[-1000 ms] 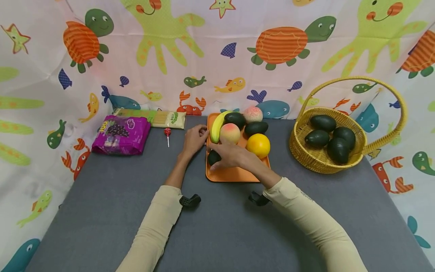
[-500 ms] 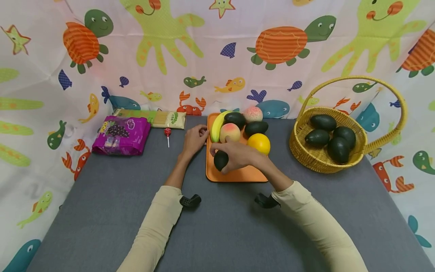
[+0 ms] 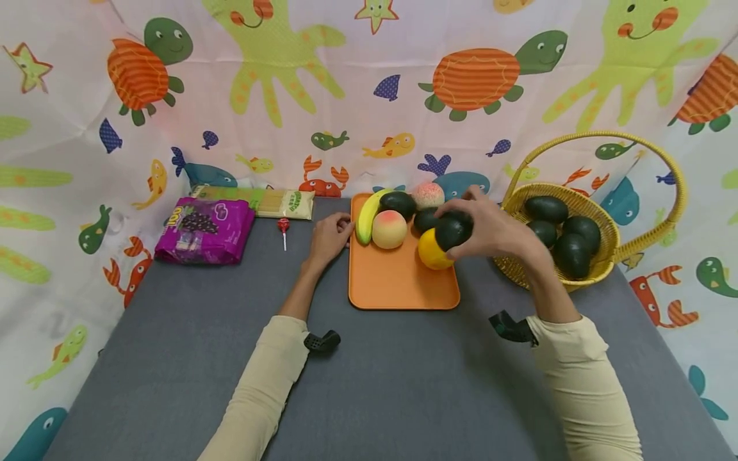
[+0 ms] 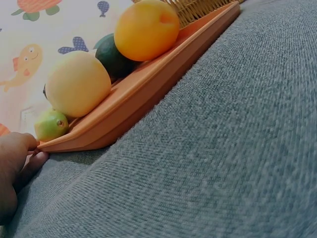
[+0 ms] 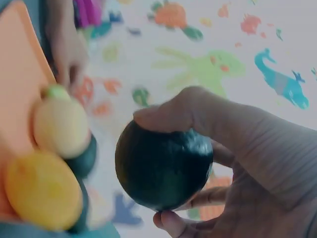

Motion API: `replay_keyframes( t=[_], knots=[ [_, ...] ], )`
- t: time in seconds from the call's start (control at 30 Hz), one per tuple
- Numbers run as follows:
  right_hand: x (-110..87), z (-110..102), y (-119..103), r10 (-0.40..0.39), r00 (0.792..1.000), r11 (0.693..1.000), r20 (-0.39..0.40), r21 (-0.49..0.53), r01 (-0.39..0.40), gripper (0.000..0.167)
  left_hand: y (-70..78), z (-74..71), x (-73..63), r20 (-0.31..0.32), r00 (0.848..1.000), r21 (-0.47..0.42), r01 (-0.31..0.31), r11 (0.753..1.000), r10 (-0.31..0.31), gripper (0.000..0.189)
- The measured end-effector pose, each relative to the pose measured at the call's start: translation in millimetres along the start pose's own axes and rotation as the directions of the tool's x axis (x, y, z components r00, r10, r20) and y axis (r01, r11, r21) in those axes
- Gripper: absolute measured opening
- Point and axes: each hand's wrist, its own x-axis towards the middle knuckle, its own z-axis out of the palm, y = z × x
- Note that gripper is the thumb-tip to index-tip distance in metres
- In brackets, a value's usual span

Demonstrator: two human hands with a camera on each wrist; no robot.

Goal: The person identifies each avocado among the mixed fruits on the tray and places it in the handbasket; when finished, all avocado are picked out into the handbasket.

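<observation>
Head view: an avocado (image 3: 453, 231) is held in the fingers of the right hand (image 3: 490, 224), near the yellow fruit (image 3: 430, 252). Left wrist view: the tray (image 4: 116, 124) is pinched by the left hand (image 4: 11, 166). Right wrist view: the avocado is judged light, firm, slick; best gripped around its widest part.

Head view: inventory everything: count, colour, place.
Tray: one, orange, centre
Banana: one, yellow, tray's left
Peachlike fruits: two, pinkish, tray
Round fruit: one, yellow, tray
Basket: one, yellow, right
Avocados: seven, dark green, four in basket, two on tray, one held
Packets: two, purple and beige, left
Lollipop: one, red, by packets
Table: one, grey, below
Backdrop: one, patterned white, behind
Devices: two, black, foreground
Sleeves: two, cream, foreground
Left hand: one, bare, at tray
Right hand: one, bare, holding avocado
</observation>
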Motion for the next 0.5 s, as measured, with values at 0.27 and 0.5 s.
replay_keyframes(
  t=[0.27, 0.5],
  knots=[
    [0.0, -49.6, 60.6, 0.197, 0.980, 0.970, -0.012, -0.142, -0.197, 0.066, 0.2, -1.3, -1.9, -0.010, 1.000, 0.004, 0.004, 1.000, -0.004, 0.030],
    [21.9, -62.2, 111.1, 0.265, 0.961, 0.941, 0.081, -0.238, -0.239, 0.067, -1.1, 0.5, -1.6, -0.005, 1.000, 0.028, 0.004, 1.000, -0.004, 0.031]
  ],
)
